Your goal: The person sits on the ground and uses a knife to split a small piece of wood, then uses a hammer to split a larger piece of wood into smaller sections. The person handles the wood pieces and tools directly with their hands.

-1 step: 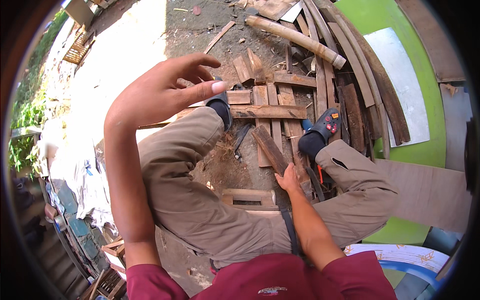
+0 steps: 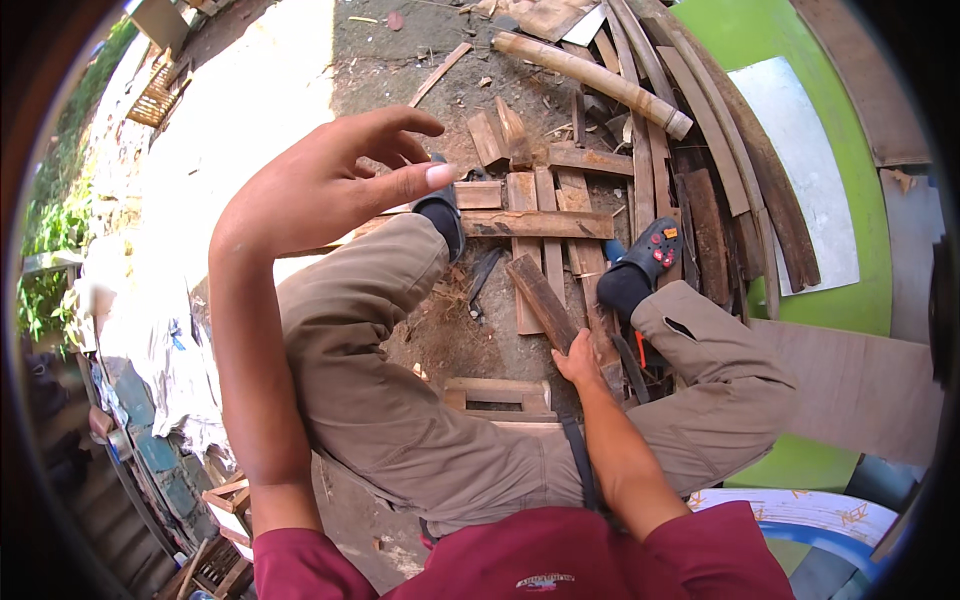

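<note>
Barely anything shifted — right grip [image 2: 578,358] pinching brown plank [image 2: 540,300] — left grip [image 2: 312,185] loosely spread.

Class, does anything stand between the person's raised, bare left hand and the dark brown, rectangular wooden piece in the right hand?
Nothing visible seems to block the left hand from the wooden piece in the right hand. The khaki left trouser leg and dark left clog lie left of that piece.

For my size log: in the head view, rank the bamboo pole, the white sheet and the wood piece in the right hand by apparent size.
1. White sheet
2. Bamboo pole
3. Held wood piece
</note>
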The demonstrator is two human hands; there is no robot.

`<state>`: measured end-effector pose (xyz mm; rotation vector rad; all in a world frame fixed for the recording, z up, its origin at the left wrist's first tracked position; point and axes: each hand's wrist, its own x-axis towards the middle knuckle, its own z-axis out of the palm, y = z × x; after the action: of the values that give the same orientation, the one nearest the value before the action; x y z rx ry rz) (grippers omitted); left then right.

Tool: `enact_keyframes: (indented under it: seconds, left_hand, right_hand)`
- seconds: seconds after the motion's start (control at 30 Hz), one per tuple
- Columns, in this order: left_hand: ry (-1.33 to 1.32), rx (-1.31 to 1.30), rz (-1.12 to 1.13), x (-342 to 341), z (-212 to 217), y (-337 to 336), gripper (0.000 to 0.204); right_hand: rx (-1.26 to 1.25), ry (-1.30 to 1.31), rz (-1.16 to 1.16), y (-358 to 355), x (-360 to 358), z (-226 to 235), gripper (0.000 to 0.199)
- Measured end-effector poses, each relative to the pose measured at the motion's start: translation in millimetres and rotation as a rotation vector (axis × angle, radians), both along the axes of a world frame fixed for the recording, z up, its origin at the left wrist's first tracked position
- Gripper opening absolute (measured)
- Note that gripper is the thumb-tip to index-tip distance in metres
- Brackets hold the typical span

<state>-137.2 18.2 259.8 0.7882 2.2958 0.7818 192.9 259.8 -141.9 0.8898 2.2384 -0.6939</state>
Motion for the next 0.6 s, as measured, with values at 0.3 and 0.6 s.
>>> enact_keyframes:
  seconds: [0.3, 0.6]
  left_hand:
    - [0.13, 0.133, 0.022, 1.3, -2.0, -1.2, 0.057]
    - [0.041, 0.036, 0.063, 4.4, 7.3, -6.1, 0.056]
  right_hand:
    - [0.023, 0.118, -0.006, -23.0, -31.3, -15.0, 0.083]
    - [-0.01, 0.041, 0.007, -34.4, -46.7, -19.4, 0.092]
